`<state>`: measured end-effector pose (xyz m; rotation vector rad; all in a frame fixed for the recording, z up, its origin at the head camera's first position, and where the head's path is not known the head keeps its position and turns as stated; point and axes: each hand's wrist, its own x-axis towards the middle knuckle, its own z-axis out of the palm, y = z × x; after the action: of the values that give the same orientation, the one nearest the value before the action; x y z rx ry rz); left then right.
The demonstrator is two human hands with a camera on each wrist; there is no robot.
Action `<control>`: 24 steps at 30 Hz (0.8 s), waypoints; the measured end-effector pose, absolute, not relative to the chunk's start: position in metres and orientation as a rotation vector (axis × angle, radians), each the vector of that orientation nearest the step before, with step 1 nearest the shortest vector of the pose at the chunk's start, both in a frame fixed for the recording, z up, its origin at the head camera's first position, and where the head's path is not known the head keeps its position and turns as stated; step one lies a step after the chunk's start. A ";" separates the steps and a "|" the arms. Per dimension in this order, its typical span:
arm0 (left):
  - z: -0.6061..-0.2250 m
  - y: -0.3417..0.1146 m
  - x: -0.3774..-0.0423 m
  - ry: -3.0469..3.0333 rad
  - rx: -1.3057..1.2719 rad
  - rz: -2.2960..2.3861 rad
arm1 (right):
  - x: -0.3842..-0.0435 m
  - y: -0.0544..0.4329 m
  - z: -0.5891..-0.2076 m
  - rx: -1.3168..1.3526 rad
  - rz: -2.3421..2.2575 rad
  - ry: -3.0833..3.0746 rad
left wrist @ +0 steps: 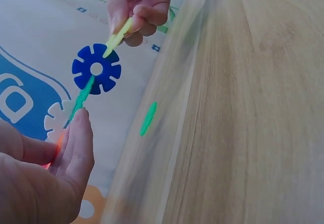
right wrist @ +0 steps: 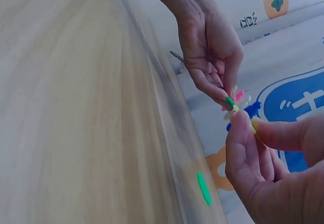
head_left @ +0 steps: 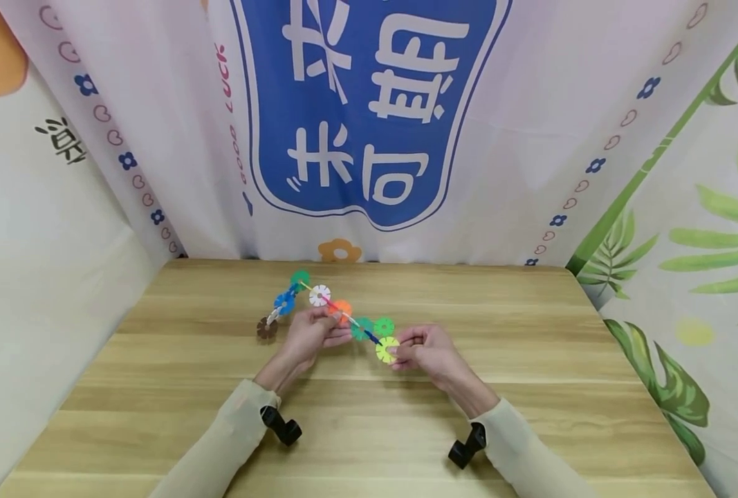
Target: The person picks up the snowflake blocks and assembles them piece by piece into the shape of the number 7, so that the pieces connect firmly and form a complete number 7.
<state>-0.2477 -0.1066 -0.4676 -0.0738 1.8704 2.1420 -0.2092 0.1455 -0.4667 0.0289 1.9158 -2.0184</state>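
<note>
A chain of slotted plastic snowflake discs stretches between my hands and on to the left over the table. My left hand [head_left: 311, 335] pinches an orange disc [head_left: 344, 306] near its middle. My right hand [head_left: 429, 353] holds the yellow disc [head_left: 383, 351] at the chain's right end between thumb and fingers. Between the hands, a teal-green disc [head_left: 360, 329] and a dark blue disc [left wrist: 105, 75] link up edge to face, the blue one slotted to the yellow. Leftward run a white disc [head_left: 319, 296], a green disc [head_left: 301, 279], a blue disc [head_left: 284, 303] and a brown disc [head_left: 266, 334].
One loose bright green disc [head_left: 384, 327] lies flat on the wooden table [head_left: 505, 422], just beyond my right fingertips. A printed curtain [head_left: 518, 173] hangs along the table's back edge, with more patterned cloth at both sides.
</note>
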 end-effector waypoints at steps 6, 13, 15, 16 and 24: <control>-0.470 -0.105 -0.245 1.890 -0.110 2.164 | -0.204 0.138 -0.468 0.087 -2.084 1.917; -0.473 -0.102 -0.243 1.898 -0.137 2.153 | -0.202 0.137 -0.470 0.121 -2.094 1.956; -0.473 -0.102 -0.243 1.903 -0.142 2.153 | -0.201 0.136 -0.470 0.120 -2.088 1.968; -0.472 -0.102 -0.243 1.905 -0.144 2.155 | -0.201 0.136 -0.471 0.116 -2.090 1.973; -0.468 -0.098 -0.243 1.929 -0.171 2.169 | -0.202 0.135 -0.472 0.129 -2.114 1.965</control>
<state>-0.2428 -0.0984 -0.4685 -0.1711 1.9286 2.1689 -0.2020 0.1346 -0.4718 0.1291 1.9649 -2.1141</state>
